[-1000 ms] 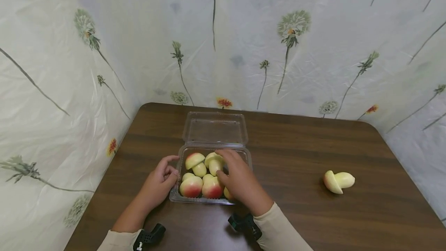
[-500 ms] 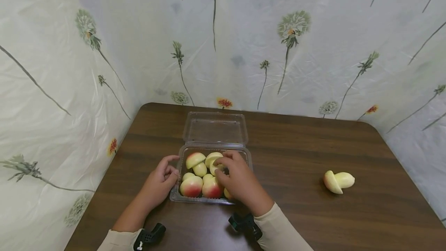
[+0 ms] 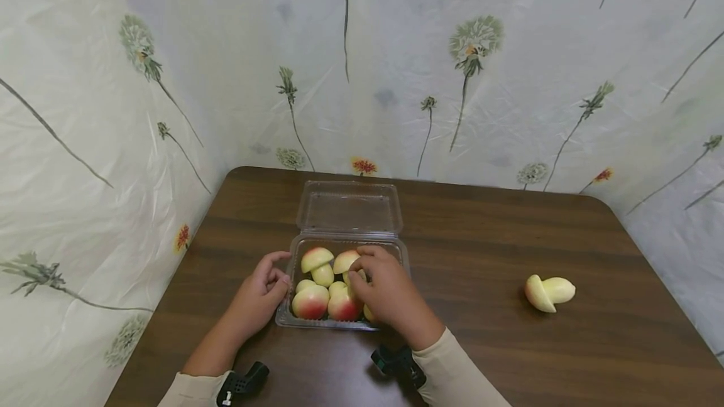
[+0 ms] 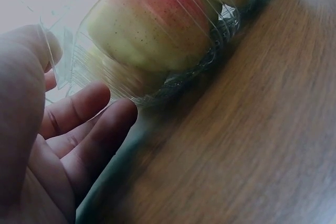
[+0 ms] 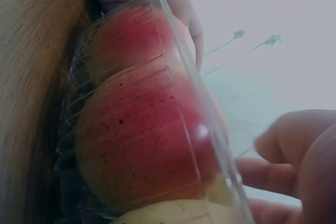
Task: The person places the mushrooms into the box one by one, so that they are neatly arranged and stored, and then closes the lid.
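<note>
A clear plastic clamshell box point(image 3: 285, 321) lies open in the head view, holding several red-and-yellow mushrooms point(image 3: 310, 302). At its left wall is my left hand point(image 3: 257, 297), thumb and fingers gripping the rim; in the left wrist view the thumb overlaps the rim and the other fingertips point(image 4: 126, 111) sit by the ribbed side. My right hand point(image 3: 393, 291) reaches over the box's right half. Its thumb and fingers pinch the back-right mushroom point(image 3: 345, 260), cap toward the back left, stem partly covered by the fingers. Another mushroom at the front right is mostly hidden under this hand.
One mushroom point(image 3: 548, 294) lies on its side on the brown wooden table point(image 3: 469, 237), well to the right of the box. The box's lid point(image 3: 349, 207) is folded back flat behind it. A flower-patterned sheet point(image 3: 390, 68) hangs behind the table and along the left.
My right hand has turned the back-right mushroom in the box, so the red of its cap now shows. The right fingers have shifted slightly; the left hand has stayed at the rim.
</note>
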`<control>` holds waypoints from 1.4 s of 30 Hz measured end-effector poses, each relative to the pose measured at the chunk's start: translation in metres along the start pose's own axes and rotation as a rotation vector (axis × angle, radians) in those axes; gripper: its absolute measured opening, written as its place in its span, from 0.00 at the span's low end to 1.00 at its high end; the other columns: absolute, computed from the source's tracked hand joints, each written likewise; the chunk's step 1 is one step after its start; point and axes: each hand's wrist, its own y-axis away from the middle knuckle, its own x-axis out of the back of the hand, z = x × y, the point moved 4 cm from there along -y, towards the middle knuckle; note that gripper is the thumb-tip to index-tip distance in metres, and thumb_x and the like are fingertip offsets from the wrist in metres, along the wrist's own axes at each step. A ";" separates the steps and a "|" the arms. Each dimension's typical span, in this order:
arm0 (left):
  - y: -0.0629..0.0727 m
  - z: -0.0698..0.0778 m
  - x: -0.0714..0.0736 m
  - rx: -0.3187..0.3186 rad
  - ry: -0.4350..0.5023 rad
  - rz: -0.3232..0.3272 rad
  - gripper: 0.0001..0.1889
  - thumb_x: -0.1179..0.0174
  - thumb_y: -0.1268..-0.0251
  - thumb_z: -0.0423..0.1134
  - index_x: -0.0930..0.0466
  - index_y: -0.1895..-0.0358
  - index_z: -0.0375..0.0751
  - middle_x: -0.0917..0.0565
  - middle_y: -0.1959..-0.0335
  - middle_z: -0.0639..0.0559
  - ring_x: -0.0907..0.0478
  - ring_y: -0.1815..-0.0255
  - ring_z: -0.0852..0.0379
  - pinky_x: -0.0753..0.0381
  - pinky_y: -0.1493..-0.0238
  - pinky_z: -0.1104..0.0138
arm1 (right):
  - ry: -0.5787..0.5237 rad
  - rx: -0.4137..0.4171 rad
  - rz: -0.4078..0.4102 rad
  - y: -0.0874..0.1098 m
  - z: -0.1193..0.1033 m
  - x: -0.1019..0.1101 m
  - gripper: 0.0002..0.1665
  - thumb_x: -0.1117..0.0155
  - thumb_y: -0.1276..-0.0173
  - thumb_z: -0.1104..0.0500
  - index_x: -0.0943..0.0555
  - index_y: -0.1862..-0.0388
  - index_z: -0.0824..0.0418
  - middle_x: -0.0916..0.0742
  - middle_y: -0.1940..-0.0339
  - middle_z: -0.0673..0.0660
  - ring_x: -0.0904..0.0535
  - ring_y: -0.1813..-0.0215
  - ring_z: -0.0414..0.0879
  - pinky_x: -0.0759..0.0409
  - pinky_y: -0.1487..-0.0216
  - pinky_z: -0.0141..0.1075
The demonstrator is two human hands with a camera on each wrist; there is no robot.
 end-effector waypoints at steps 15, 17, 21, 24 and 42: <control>0.000 0.001 -0.001 -0.008 -0.013 0.009 0.23 0.45 0.22 0.33 0.33 0.28 0.48 0.19 0.69 0.48 0.21 0.72 0.58 0.20 0.64 0.66 | -0.118 0.121 0.227 0.010 0.005 0.023 0.07 0.35 0.28 0.63 0.11 0.57 0.57 0.12 0.48 0.50 0.18 0.41 0.47 0.19 0.40 0.49; -0.001 0.001 -0.001 -0.008 -0.014 0.006 0.23 0.45 0.21 0.34 0.34 0.28 0.49 0.19 0.69 0.48 0.21 0.72 0.58 0.20 0.64 0.66 | -0.137 0.136 0.263 0.012 0.008 0.027 0.07 0.34 0.29 0.65 0.12 0.58 0.57 0.12 0.50 0.49 0.17 0.44 0.46 0.18 0.43 0.48; -0.001 0.000 -0.001 -0.002 -0.012 0.004 0.23 0.45 0.20 0.35 0.34 0.28 0.49 0.19 0.68 0.47 0.21 0.72 0.58 0.21 0.64 0.66 | -0.180 0.137 0.333 0.017 0.016 0.033 0.08 0.34 0.31 0.67 0.12 0.57 0.59 0.13 0.51 0.49 0.17 0.49 0.44 0.15 0.48 0.47; 0.000 0.000 -0.001 0.009 -0.010 0.007 0.23 0.45 0.21 0.34 0.35 0.27 0.48 0.19 0.67 0.47 0.22 0.71 0.58 0.21 0.64 0.66 | -0.205 0.116 0.379 0.021 0.023 0.037 0.08 0.34 0.30 0.68 0.13 0.56 0.60 0.14 0.51 0.50 0.17 0.50 0.43 0.14 0.46 0.46; 0.001 -0.002 0.000 0.004 -0.046 0.016 0.23 0.46 0.22 0.33 0.35 0.28 0.50 0.18 0.68 0.50 0.21 0.72 0.57 0.20 0.64 0.66 | -0.150 -0.132 0.552 0.055 0.084 0.068 0.12 0.35 0.27 0.65 0.16 0.46 0.64 0.17 0.49 0.58 0.18 0.47 0.48 0.24 0.46 0.17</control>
